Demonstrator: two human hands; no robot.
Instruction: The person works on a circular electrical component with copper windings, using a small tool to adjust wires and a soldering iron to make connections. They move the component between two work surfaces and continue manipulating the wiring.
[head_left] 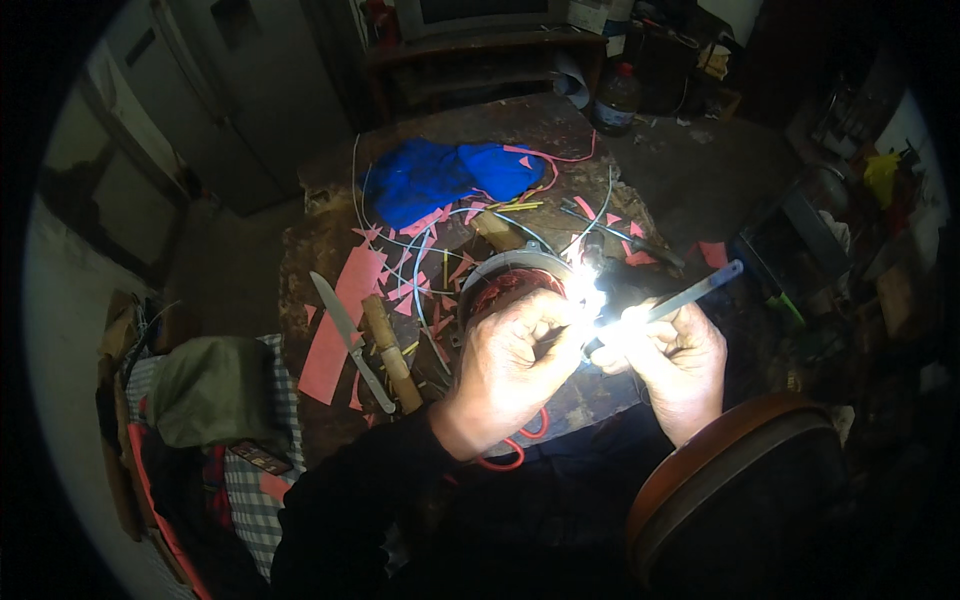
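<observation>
My right hand [685,355] is closed around a flat grey metal strip [700,290], which slants up to the right and has a small hole near its end. My left hand [515,365] is pinched close to it; strong glare at the fingertips hides what it holds. Just behind the left hand sits a round grey motor housing [515,260] with reddish copper windings [505,288] inside. Red wire [505,460] loops below the left wrist.
Left of the housing lie a knife [350,340], a pink sheet [335,345], pink scraps and wooden pieces [390,355]. A blue cloth [425,180] is at the table's far side, with pale wires in front. A round brown-rimmed object [730,450] stands near my right forearm.
</observation>
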